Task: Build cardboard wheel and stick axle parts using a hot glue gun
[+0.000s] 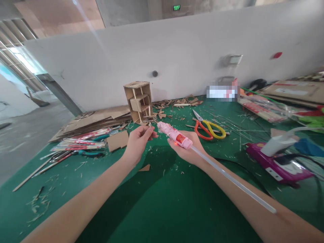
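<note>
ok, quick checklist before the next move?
1. Stick gripped: ok, pinched in the left hand's fingertips.
2. Glue gun in hand: ok, held in the right hand, red light lit.
3. Glue stick loaded: ok, long end sticking out of the back.
4. Nozzle clear of fingers: not ok, front end points toward the left hand, close by.
5. Glue hot: cannot tell.
6. Cardboard shelf upright: ok, standing beyond the left hand.
</note>
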A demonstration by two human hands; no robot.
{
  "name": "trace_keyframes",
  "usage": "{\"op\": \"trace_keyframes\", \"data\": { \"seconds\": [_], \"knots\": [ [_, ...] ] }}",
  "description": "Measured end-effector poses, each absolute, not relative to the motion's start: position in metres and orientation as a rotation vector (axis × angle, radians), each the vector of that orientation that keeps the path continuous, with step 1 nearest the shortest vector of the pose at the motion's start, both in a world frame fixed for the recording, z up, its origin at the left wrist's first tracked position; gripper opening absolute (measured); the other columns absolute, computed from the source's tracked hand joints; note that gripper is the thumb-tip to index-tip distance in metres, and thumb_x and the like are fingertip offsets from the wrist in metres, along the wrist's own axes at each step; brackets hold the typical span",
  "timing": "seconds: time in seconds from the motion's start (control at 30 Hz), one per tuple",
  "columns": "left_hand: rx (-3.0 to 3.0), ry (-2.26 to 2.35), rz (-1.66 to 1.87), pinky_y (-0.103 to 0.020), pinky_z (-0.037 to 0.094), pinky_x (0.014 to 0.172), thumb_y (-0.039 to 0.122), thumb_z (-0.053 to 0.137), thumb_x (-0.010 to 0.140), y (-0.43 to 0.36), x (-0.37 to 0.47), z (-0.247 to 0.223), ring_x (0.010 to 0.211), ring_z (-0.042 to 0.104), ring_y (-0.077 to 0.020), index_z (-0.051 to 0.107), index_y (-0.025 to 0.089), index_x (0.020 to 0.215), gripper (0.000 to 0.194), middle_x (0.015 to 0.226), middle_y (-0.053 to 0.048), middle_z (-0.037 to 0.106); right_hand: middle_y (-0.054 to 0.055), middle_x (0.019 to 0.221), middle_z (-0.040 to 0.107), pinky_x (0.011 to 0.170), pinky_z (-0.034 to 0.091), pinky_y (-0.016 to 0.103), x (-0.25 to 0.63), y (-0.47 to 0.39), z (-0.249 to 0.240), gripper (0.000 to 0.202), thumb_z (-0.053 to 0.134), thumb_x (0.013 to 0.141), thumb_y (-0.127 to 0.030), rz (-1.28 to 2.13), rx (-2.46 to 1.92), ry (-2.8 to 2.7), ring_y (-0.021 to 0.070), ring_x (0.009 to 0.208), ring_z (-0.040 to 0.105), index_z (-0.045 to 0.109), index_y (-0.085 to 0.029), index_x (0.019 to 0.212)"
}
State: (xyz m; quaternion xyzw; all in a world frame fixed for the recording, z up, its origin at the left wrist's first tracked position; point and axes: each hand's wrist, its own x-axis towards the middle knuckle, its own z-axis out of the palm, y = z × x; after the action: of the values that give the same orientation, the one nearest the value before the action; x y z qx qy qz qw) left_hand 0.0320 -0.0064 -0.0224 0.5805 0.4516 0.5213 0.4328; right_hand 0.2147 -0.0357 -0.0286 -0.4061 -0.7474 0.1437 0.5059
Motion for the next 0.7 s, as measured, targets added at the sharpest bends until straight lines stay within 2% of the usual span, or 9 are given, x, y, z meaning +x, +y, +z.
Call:
{"op": "trace_keyframes", "data": {
  "seconds": [0.17, 0.7],
  "knots": [
    [1.433, 1.126, 1.296, -0.028, 0.042, 0.069, 0.036, 0.065, 0.077, -0.0108, 0.0348, -0.0194, 0.069, 0.058, -0.0138, 0.062, 0.016, 0.078, 0.021, 0.071, -0.003, 0.065, -0.004, 0.057, 0.038, 0.05, 0.03, 0.024, 0.2139, -0.0346, -0.0282, 0.031, 0.054, 0.08, -0.022, 0.262, -0.892, -1.836, 0.0082, 0.051, 0.037, 0.033, -0.02, 0.058],
    [1.464, 1.141, 1.293, -0.028, 0.042, 0.069, 0.038, 0.066, 0.077, -0.0082, 0.0338, -0.0236, 0.07, 0.058, -0.014, 0.061, 0.016, 0.078, 0.023, 0.07, -0.003, 0.064, -0.004, 0.055, 0.038, 0.048, 0.029, 0.024, 0.2125, -0.0343, -0.0297, 0.032, 0.056, 0.078, -0.021, 0.275, -0.945, -1.83, 0.0074, 0.049, 0.035, 0.034, -0.02, 0.055]
  ]
}}
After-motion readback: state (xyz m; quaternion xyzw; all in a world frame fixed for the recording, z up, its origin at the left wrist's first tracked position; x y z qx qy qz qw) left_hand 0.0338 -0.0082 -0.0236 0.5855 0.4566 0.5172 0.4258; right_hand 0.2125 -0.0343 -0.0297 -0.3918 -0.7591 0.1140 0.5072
